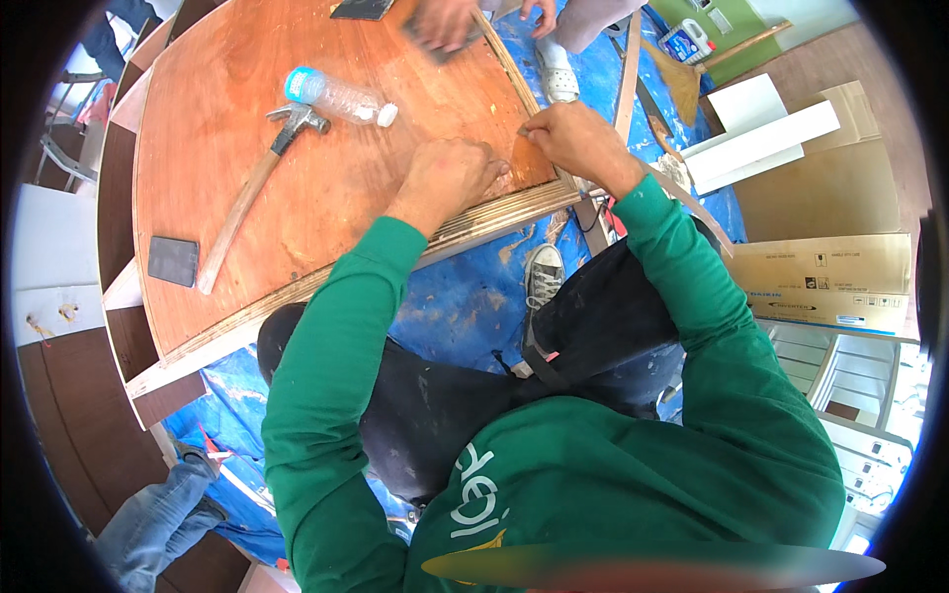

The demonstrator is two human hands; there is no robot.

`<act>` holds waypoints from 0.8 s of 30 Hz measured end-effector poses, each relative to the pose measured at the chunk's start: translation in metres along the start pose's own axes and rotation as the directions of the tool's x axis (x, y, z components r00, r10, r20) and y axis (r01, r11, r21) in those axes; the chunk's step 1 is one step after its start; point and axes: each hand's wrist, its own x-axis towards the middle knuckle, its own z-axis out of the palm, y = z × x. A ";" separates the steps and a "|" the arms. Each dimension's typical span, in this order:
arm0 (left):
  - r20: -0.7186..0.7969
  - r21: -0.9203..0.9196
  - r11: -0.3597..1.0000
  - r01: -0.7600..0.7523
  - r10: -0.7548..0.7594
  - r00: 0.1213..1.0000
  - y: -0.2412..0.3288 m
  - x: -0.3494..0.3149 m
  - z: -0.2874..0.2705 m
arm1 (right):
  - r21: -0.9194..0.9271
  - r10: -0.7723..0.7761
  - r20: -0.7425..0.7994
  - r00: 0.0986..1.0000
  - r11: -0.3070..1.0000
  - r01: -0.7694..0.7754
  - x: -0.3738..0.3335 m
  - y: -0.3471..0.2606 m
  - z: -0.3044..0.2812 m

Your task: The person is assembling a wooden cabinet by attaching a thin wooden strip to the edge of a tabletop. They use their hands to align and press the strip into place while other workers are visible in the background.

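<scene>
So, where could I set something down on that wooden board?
On the board, a wide bare patch lies between hammer and left hand; another, left of the hammer, beyond the dark pad. Crowded: the corner by the right hand, the far side by a co-worker's hand.

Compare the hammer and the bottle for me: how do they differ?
The hammer has a wooden handle and a metal head; the bottle is clear, with a blue label and white cap.
The hammer looks clearly longer than the bottle.
The hammer's handle runs toward the picture's lower left, while the bottle's cap end points right.
Both lie on the board, and neither is held.
</scene>
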 end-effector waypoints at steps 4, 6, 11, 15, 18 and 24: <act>0.025 -0.013 1.000 0.012 -0.011 1.000 0.000 0.002 -0.002 | -0.042 0.015 -0.122 0.992 0.999 -0.020 0.023 0.002 0.001; 0.028 0.003 1.000 0.014 -0.014 1.000 0.000 0.002 -0.005 | -0.043 0.024 -0.096 0.995 0.999 -0.028 0.022 0.001 -0.001; 0.067 0.022 1.000 -0.014 0.013 0.998 0.003 0.002 -0.007 | -0.003 0.059 -0.038 0.998 0.998 -0.059 0.007 0.009 -0.019; 0.073 -0.025 1.000 0.017 -0.015 0.997 0.000 0.003 -0.010 | 0.046 0.027 -0.094 0.995 0.999 -0.023 0.015 0.011 -0.006; 0.064 -0.025 0.999 0.028 -0.026 0.998 0.002 0.004 -0.006 | 0.033 0.034 -0.130 0.991 0.999 -0.030 0.022 0.005 0.005; 0.042 0.026 1.000 -0.003 0.002 0.999 0.001 0.006 -0.004 | 0.036 -0.009 -0.077 0.997 0.999 0.012 0.019 0.005 0.002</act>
